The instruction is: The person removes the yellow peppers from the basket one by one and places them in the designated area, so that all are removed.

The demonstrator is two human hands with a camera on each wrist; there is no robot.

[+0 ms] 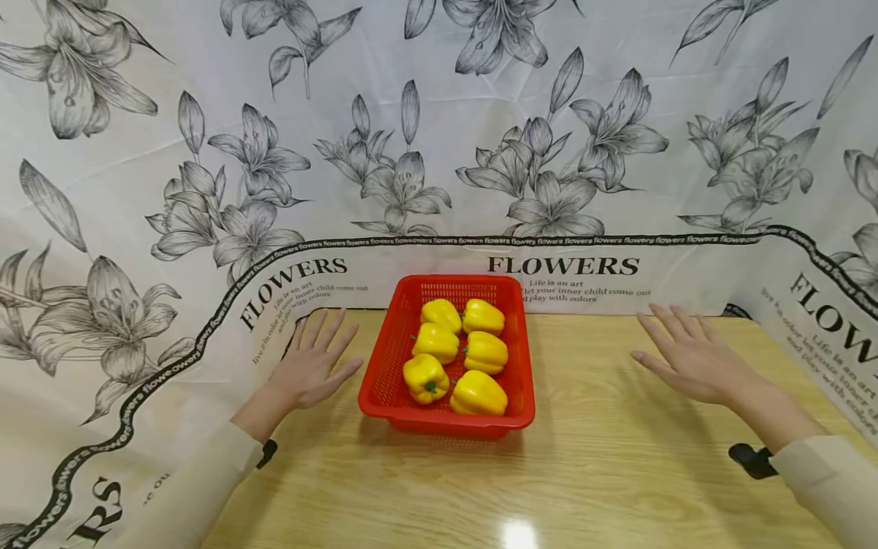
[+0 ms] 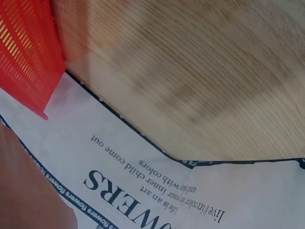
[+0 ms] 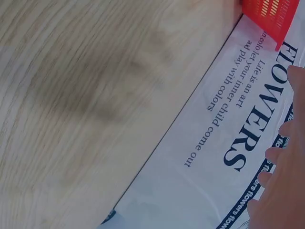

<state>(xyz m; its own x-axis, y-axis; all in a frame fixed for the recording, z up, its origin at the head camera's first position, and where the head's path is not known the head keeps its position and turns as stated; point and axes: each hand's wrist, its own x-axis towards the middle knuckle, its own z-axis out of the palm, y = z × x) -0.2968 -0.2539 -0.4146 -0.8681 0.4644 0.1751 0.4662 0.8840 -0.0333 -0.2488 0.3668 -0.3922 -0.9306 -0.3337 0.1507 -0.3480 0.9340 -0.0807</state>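
Note:
A red plastic basket (image 1: 379, 381) with perforated walls stands on the wooden table, and several yellow bell peppers (image 1: 485, 352) lie inside it in two rows. To its left, my left hand (image 1: 309, 369) is held out flat with fingers straight and spread, holding nothing. My right hand (image 1: 696, 358) is likewise spread well to the right of the basket, above the table, with nothing in it. Part of the basket (image 2: 33, 52) shows at the corner of the left wrist view. The right wrist view catches its edge (image 3: 274, 19) and the fingers (image 3: 281, 157) along the right side.
The light wooden table (image 1: 590, 473) meets a white cloth (image 1: 439, 175) printed with flowers and lettering at the back. The cloth also hangs along the left and right sides. A dark band (image 1: 753, 460) is on the right wrist.

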